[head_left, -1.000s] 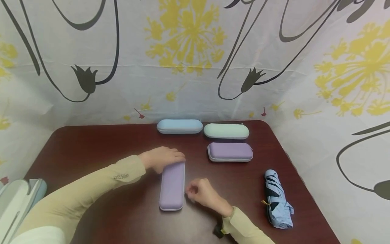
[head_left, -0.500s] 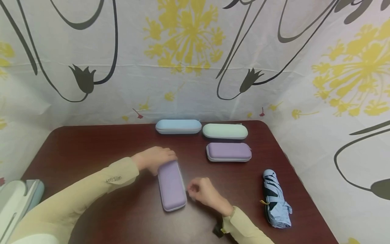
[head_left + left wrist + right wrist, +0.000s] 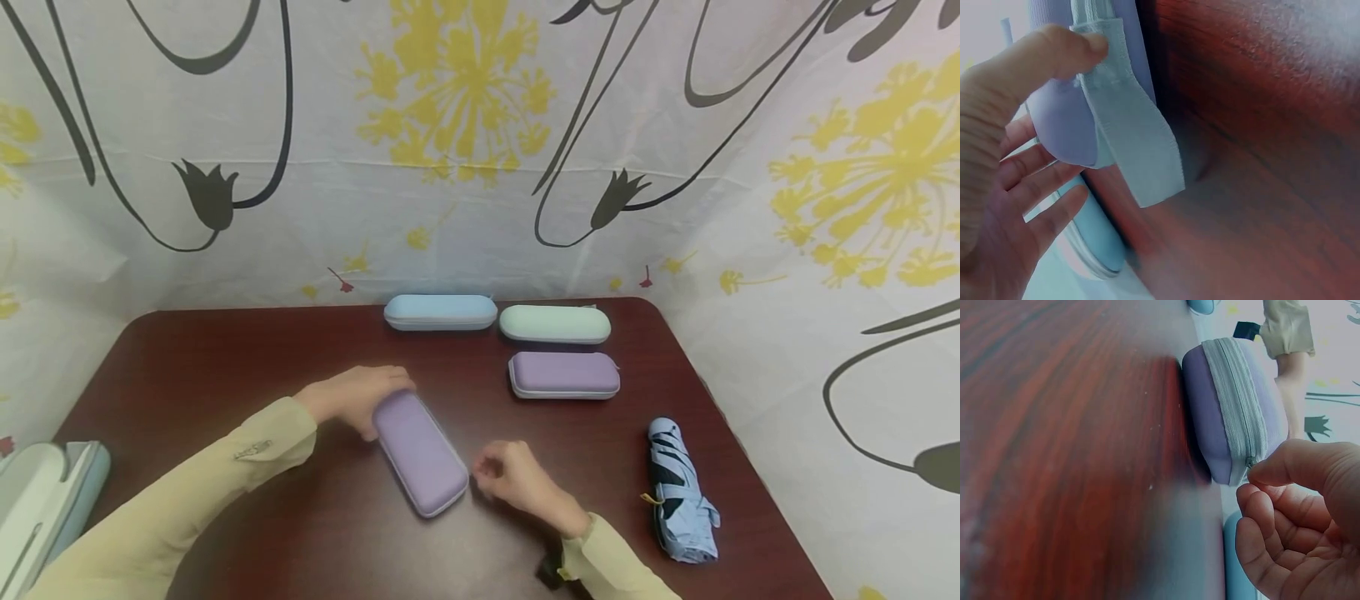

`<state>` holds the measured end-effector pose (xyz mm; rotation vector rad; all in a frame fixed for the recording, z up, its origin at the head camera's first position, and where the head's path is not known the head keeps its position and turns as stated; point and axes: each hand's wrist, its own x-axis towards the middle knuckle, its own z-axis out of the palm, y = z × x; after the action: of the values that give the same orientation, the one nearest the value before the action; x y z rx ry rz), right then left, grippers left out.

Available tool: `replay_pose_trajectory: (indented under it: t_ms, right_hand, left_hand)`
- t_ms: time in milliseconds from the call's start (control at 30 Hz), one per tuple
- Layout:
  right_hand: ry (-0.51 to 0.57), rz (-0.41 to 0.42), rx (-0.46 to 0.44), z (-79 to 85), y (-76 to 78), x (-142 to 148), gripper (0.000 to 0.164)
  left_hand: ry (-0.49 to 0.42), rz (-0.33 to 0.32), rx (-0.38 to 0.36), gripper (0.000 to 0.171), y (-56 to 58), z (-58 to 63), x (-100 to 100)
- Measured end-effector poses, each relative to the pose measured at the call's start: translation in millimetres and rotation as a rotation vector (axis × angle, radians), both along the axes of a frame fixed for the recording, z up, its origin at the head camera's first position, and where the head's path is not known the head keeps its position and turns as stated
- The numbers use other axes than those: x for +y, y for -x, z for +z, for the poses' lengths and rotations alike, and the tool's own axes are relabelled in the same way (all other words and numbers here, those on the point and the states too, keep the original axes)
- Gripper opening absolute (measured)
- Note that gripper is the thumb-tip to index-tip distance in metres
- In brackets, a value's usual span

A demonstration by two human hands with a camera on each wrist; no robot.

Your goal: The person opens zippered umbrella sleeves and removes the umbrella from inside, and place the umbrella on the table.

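Note:
A purple zip case [image 3: 422, 454] lies slanted on the table, its far end leaning left. My left hand [image 3: 360, 396] grips that far end. In the left wrist view its thumb presses on a pale grey fabric tab [image 3: 1138, 140] at the end of the case, with the fingers spread along the other side. My right hand [image 3: 517, 479] is at the near right corner, fingers curled. In the right wrist view, thumb and forefinger pinch the small zip pull [image 3: 1250, 462]. The grey zip [image 3: 1235, 394] runs around the case's side and looks closed there.
Behind stand a light blue case [image 3: 441, 312], a mint case [image 3: 555, 324] and another purple case [image 3: 564, 375]. A folded blue umbrella [image 3: 682, 492] lies at the right on the dark red table [image 3: 247, 367]. A white and pale blue object [image 3: 52, 500] is at the left edge.
The purple case has turned, its far end swinging left with my left hand and its near end shifting slightly right. My right hand has moved a little right, staying by the near corner.

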<state>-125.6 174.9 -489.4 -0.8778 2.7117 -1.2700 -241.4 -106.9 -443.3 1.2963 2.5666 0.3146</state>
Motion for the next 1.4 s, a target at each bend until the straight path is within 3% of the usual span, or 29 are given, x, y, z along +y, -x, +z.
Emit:
replay_pose_trajectory:
  t_ms: [233,633,1067,1400]
  right_hand:
    - [0.018,-0.013,0.01,-2.9,-2.7,6,0.011]
    - [0.009,-0.049,0.013,-3.0,-8.8,7,0.013]
    - [0.021,-0.084,-0.016,-3.1,-19.5,7,0.016]
    - [0.043,-0.121,0.015,-8.6,-23.3,6,0.015]
  left_hand:
    - [-0.139,0.06,-0.108,0.077,0.5,-11.6,-10]
    - [-0.294,0.11,-0.166,0.073,-3.6,-27.4,-21]
    - [-0.496,0.144,-0.079,0.071,-17.1,-49.2,-27]
    - [-0.532,0.345,-0.037,0.073,-38.3,-56.3,-22]
